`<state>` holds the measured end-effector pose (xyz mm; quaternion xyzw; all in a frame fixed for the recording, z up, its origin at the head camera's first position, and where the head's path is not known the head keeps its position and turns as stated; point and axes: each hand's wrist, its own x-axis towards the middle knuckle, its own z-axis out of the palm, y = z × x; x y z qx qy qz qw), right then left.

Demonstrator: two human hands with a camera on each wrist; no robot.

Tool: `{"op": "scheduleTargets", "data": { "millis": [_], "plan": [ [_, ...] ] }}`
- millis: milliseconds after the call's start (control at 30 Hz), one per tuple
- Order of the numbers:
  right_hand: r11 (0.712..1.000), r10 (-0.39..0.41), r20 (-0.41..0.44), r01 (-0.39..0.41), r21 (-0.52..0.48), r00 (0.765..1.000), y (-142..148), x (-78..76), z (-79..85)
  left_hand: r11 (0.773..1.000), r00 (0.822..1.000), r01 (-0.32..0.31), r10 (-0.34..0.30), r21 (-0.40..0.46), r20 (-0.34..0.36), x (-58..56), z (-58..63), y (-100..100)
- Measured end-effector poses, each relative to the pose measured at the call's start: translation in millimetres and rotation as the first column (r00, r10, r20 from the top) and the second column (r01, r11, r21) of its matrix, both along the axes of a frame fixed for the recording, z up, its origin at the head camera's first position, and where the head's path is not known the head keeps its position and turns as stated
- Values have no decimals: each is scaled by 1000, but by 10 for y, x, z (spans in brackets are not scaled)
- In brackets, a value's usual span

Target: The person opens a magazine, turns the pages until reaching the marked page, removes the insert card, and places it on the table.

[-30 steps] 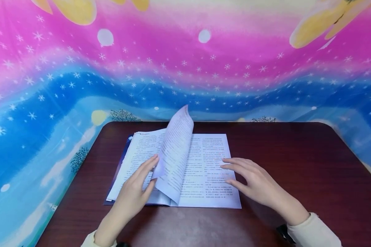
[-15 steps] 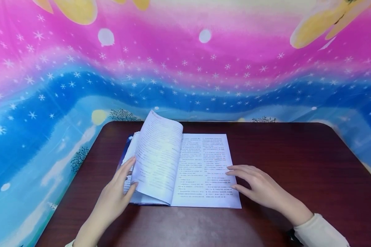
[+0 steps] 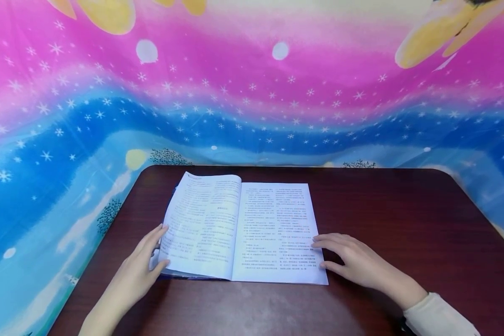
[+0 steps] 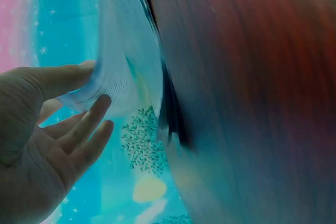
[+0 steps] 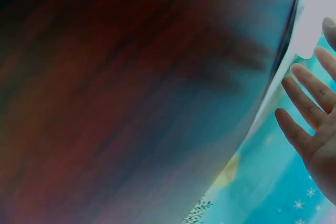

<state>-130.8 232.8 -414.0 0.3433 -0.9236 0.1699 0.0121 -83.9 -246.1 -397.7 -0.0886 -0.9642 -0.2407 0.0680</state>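
A magazine (image 3: 277,228) with printed text lies spread on the table, its left page (image 3: 201,224) bowed up a little along the outer edge. My left hand (image 3: 138,263) holds that edge low down, thumb (image 4: 73,80) on one side and other fingers beyond the paper. In the left wrist view the page (image 4: 123,35) curves past the fingertips. At the right page's outer edge, my right hand (image 3: 357,261) rests with its fingertips on the lower margin. The right wrist view shows its fingers (image 5: 310,87) spread and loosely extended, with nothing gripped.
The dark brown wooden table (image 3: 395,210) extends well past the magazine on the right. A pink and blue cloth backdrop (image 3: 252,93) with snowflakes rises behind the table and along its sides.
The left hand has drawn the raised page leftward and down, so it now lies over the left side. The right hand has slid slightly toward me along the right edge.
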Motion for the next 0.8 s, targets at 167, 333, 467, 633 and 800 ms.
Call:
{"op": "scheduleTargets", "data": {
  "millis": [167,333,467,633,800],
  "plan": [
    [999,-4,38,2,37,999,31,30,-30,999,997,-14,18,-44,79,1,-43,-64],
    [998,-15,67,11,63,998,57,49,-55,996,994,0,10,-88,112,-19,-84,-118],
    [998,-11,63,7,68,998,65,45,-83,990,993,27,-11,-136,114,-40,-109,-154],
    [998,-12,87,6,65,996,67,32,-99,979,994,54,-33,-198,104,-76,-136,-178],
    [997,-24,109,16,74,994,60,18,-85,969,993,60,-33,-239,117,-114,-160,-214]
  ]
}}
